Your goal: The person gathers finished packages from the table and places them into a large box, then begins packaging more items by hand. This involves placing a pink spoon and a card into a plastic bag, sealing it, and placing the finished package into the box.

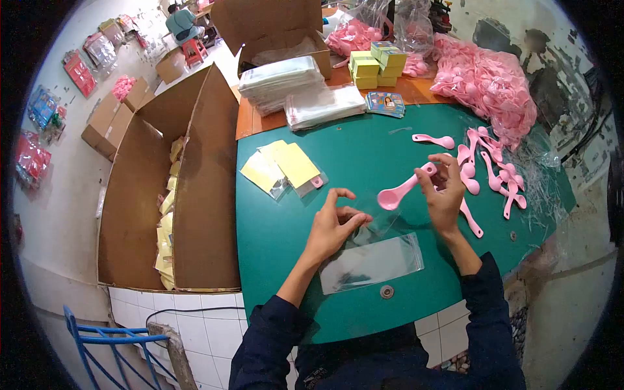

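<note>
My right hand (446, 195) grips a pink spoon (407, 188) by the end of its handle, the bowl pointing left toward my other hand. My left hand (333, 229) pinches a clear plastic bag (385, 225) between thumb and fingers; the thin film stretches right, below the spoon's bowl. Flat on the green table (279, 240), just under my hands, lie clear plastic bags (374, 263). Loose pink spoons (471, 170) are spread to the right of my right hand. Up and left of my left hand rest several clear packs with yellow cards (286, 165).
A tall cardboard box (207, 195) with yellow-card packs inside stands left of the table. Along the back are stacked clear bags (325, 107), yellow card stacks (377, 64), printed cards (385, 104) and a big bag of pink spoons (484, 78). A person (182, 25) sits far behind.
</note>
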Available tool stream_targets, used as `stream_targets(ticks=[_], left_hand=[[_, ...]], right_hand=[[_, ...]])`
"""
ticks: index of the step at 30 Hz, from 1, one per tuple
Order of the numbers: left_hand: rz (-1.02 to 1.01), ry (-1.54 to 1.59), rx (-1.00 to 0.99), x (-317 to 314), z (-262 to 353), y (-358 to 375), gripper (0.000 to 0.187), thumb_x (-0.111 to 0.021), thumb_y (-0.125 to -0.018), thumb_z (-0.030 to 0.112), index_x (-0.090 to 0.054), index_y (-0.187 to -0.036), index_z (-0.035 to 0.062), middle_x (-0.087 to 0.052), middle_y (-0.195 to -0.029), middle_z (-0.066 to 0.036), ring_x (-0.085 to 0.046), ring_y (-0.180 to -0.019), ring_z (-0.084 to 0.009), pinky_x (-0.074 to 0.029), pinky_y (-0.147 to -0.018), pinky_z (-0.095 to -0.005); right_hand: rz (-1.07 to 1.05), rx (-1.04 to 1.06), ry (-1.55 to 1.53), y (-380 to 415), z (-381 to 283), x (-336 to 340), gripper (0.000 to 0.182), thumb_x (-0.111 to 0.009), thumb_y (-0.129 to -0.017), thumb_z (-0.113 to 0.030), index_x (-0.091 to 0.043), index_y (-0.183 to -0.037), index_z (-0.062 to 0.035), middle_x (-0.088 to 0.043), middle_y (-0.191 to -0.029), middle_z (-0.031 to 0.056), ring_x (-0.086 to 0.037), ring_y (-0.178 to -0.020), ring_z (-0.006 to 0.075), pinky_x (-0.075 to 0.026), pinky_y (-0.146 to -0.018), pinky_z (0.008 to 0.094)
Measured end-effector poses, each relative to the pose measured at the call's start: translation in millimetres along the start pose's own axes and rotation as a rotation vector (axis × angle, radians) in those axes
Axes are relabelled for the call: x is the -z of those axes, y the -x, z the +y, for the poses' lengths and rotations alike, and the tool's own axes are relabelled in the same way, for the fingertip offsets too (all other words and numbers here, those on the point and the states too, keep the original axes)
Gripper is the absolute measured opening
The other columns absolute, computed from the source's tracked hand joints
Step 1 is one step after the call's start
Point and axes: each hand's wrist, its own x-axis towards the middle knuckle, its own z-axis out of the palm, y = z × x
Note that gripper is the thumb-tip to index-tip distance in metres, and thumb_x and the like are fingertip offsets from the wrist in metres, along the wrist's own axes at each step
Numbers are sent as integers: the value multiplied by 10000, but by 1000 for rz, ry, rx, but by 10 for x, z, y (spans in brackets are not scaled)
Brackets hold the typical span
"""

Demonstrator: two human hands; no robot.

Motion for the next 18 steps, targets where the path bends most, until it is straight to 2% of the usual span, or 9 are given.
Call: stream_targets(ticks=[3, 6, 9, 12, 15, 18], left_hand=[[8, 69, 68, -2, -27, -5, 347, -645, -833, 90, -395, -1068, 36, -682, -813, -95, -635, -749, -111, -489, -702, -246], [2, 94, 84, -18, 20, 1, 366, -665, -819, 90, -421, -1086, 34, -680, -813, -94, -626, -743, -105, -480, -698, -237], [6, 46, 94, -16, 14, -9, 347, -658, -826, 93, -451, -1096, 25, -680, -827, -88, -617, -746, -97, -473, -703, -226], [22, 64, 104, -6, 35, -1, 313, -652, -833, 99, -491, -1089, 17, -680, -840, -84, -606, -763, -82, -464, -688, -217], [-10, 55, 112, -2, 16, -13, 300, -640, -843, 105, -525, -1104, 13, -679, -864, -89, -601, -783, -72, -461, -669, -213], [-66, 85, 88, 22, 26, -9, 273, -595, -884, 170, -572, -1107, 14, -673, -888, -87, -600, -785, -79, -469, -666, -216]], right_hand=[[-7, -100, -141, 52, 50, -27, 308, -668, -803, -33, -464, -1034, -31, -597, -788, 58, -575, -666, 91, -487, -560, 207], [33, -51, -226, 68, 16, -56, 290, -662, -810, -39, -443, -1000, -28, -591, -779, 61, -578, -657, 92, -486, -547, 205], [-18, -71, -203, 104, 4, -78, 276, -656, -812, -30, -437, -979, -24, -589, -770, 60, -582, -659, 97, -487, -542, 210], [-135, -89, -201, 144, 5, -105, 246, -634, -832, -41, -437, -978, -18, -602, -764, 76, -596, -645, 113, -494, -538, 222], [-263, -215, -226, 161, 0, -124, 207, -604, -856, -57, -438, -972, -11, -615, -763, 98, -611, -631, 130, -505, -541, 242], [-346, -252, -224, 141, -53, -131, 188, -585, -870, -73, -443, -973, -5, -623, -755, 112, -621, -618, 143, -512, -539, 258]])
